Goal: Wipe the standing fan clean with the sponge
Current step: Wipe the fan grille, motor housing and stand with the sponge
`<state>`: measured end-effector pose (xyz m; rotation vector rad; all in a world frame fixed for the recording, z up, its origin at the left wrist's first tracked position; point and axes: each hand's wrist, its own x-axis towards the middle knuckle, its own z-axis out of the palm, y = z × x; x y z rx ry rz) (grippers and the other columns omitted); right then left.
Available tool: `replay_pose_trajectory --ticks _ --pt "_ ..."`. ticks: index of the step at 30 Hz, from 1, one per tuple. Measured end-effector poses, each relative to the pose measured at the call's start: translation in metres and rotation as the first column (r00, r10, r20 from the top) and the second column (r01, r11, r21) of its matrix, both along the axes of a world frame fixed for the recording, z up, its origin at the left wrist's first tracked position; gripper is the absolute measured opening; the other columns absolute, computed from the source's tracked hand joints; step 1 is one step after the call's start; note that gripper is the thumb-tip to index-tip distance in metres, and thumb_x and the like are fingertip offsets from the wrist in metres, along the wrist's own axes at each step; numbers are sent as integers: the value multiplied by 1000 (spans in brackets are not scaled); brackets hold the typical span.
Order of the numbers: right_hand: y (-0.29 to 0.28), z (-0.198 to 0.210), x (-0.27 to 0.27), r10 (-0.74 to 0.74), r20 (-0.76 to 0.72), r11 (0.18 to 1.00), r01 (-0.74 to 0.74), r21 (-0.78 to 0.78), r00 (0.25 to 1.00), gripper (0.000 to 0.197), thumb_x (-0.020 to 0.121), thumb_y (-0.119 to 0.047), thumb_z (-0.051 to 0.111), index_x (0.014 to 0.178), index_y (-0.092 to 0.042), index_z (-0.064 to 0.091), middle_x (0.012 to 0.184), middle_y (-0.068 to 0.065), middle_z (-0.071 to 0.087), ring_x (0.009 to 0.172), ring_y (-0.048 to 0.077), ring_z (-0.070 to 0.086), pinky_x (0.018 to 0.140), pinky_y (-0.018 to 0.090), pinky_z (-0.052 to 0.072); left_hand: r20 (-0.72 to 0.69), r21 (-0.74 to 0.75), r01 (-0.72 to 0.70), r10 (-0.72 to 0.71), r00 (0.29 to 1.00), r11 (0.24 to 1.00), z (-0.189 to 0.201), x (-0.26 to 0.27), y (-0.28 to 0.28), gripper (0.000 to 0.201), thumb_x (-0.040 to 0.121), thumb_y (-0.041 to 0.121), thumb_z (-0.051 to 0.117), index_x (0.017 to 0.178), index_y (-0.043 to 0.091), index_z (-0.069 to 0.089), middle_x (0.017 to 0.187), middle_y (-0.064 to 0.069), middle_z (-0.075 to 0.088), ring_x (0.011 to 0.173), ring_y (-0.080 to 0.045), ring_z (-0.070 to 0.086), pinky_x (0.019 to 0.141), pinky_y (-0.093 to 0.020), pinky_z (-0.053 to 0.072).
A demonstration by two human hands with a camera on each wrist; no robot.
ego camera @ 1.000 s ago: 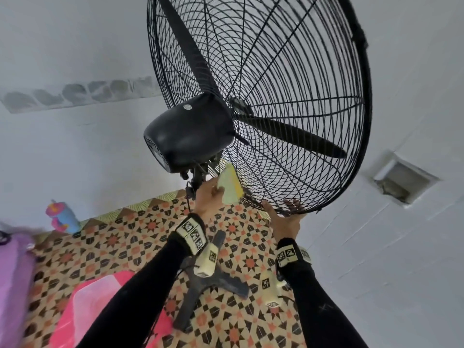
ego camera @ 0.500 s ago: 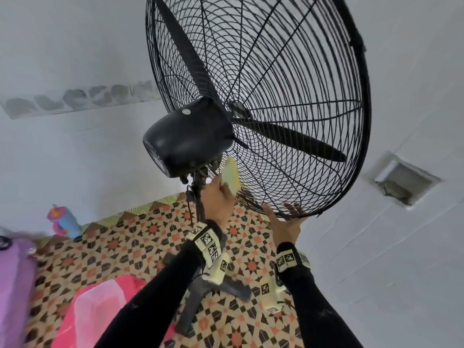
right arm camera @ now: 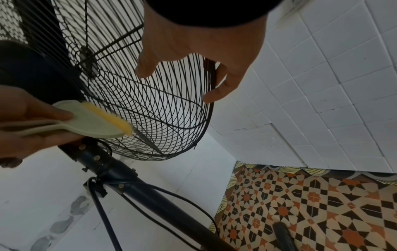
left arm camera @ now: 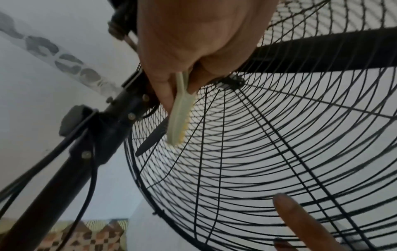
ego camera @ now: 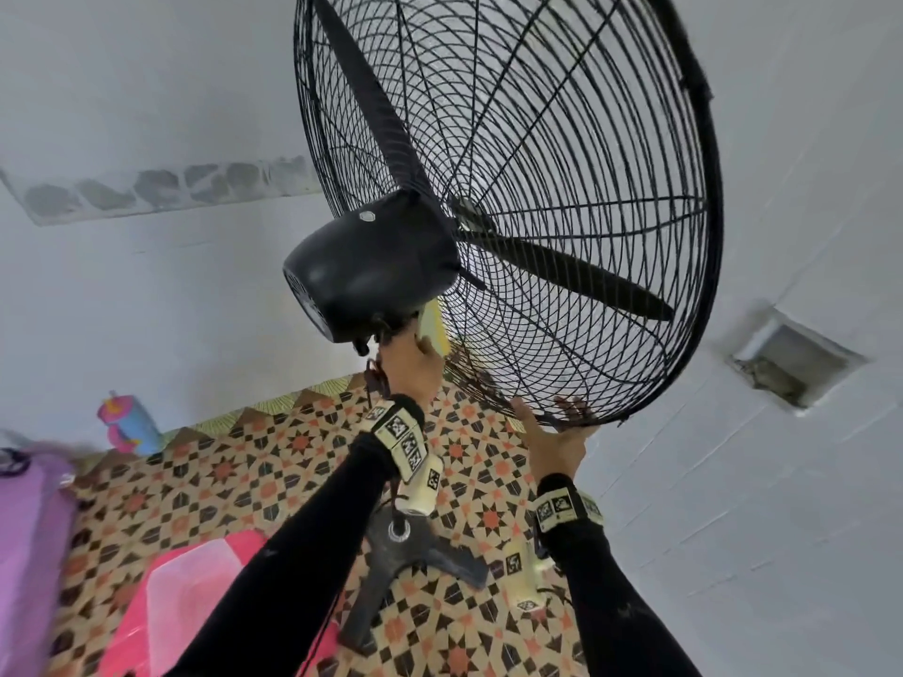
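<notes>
A black standing fan (ego camera: 371, 271) leans over me, its wire grille (ego camera: 562, 212) facing right. My left hand (ego camera: 410, 368) pinches a pale green sponge (ego camera: 435, 329) with a yellow edge and holds it against the rear grille just under the motor housing. The left wrist view shows the sponge (left arm camera: 179, 117) edge-on between thumb and fingers of the left hand (left arm camera: 193, 42). My right hand (right arm camera: 182, 71) grips the grille's lower rim (right arm camera: 211, 108), thumb on the back and fingers round the front. The sponge (right arm camera: 96, 118) appears at the left there too.
The fan's pole (right arm camera: 150, 195) and loose cable (right arm camera: 178, 197) run down to a cross base (ego camera: 405, 564) on patterned floor tiles. A pink lidded tub (ego camera: 185, 598), a purple object (ego camera: 24, 530) and a small colourful bottle (ego camera: 127, 427) sit at the left. White walls close in; a recess (ego camera: 796, 359) is at the right.
My left hand has slid the sponge up the rear grille, closer under the motor housing. The right hand has kept its hold on the lower rim.
</notes>
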<state>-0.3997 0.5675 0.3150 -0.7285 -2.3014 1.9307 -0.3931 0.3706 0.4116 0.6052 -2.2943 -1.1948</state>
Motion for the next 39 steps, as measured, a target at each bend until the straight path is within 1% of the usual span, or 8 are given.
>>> replay_pose_trajectory --ticks 4,11,18,24,29,32,35,39 --pt "4 0 -1 -4 35 1000 4 15 999 152 41 -85 84 157 -36 -1 148 10 52 120 31 63 100 49 54 -12 43 72 -72 997 996 -12 0 -3 34 103 8 55 135 10 66 85 -7 70 71 -25 62 74 -32 53" --pt "4 12 0 36 74 997 -41 59 997 146 62 -67 86 160 -17 -10 150 17 48 133 34 51 109 42 46 -132 95 -156 168 977 983 -1 -8 29 46 99 0 54 142 15 62 124 -15 73 111 -37 68 100 -48 53" --pt "8 13 1 36 67 999 -38 18 997 142 64 -62 87 161 -16 -7 154 18 43 140 36 44 113 43 40 -194 -86 73 -89 977 994 -19 21 18 32 104 8 55 134 8 65 79 3 67 56 -20 63 55 -37 58" --pt "5 19 4 21 27 1000 -21 -22 999 151 48 -72 89 159 -30 -4 149 14 48 126 35 56 104 43 50 -147 -105 -49 33 989 993 -10 -5 9 35 98 6 55 131 11 66 107 -16 74 98 -39 68 86 -46 57" --pt "4 16 7 14 51 999 -12 -39 999 162 34 -83 84 160 -29 -2 142 11 52 124 35 58 100 50 54 -82 -132 75 -86 993 988 -14 11 1 32 103 8 54 134 8 66 108 -10 74 81 -25 66 87 -37 56" --pt "1 20 8 17 69 1000 -16 -15 997 151 52 -69 88 161 -20 -4 155 16 43 139 36 45 115 45 40 -60 -168 23 -33 998 986 -15 -4 -13 35 102 5 51 134 10 65 110 -13 74 92 -32 69 92 -44 57" --pt "3 23 8 17 84 1000 -16 -14 996 146 61 -61 88 161 -15 -7 148 18 49 132 35 52 105 37 44 -116 -80 -1 -8 993 997 -12 -10 2 36 101 3 51 135 9 63 104 -15 73 91 -35 69 84 -42 56" --pt "7 25 12 3 77 999 0 -39 997 147 60 -62 88 161 -14 -8 145 14 50 132 34 51 103 34 45 -145 52 97 -89 985 994 -44 3 3 33 106 15 54 138 12 62 89 8 65 74 -26 68 71 -41 59"
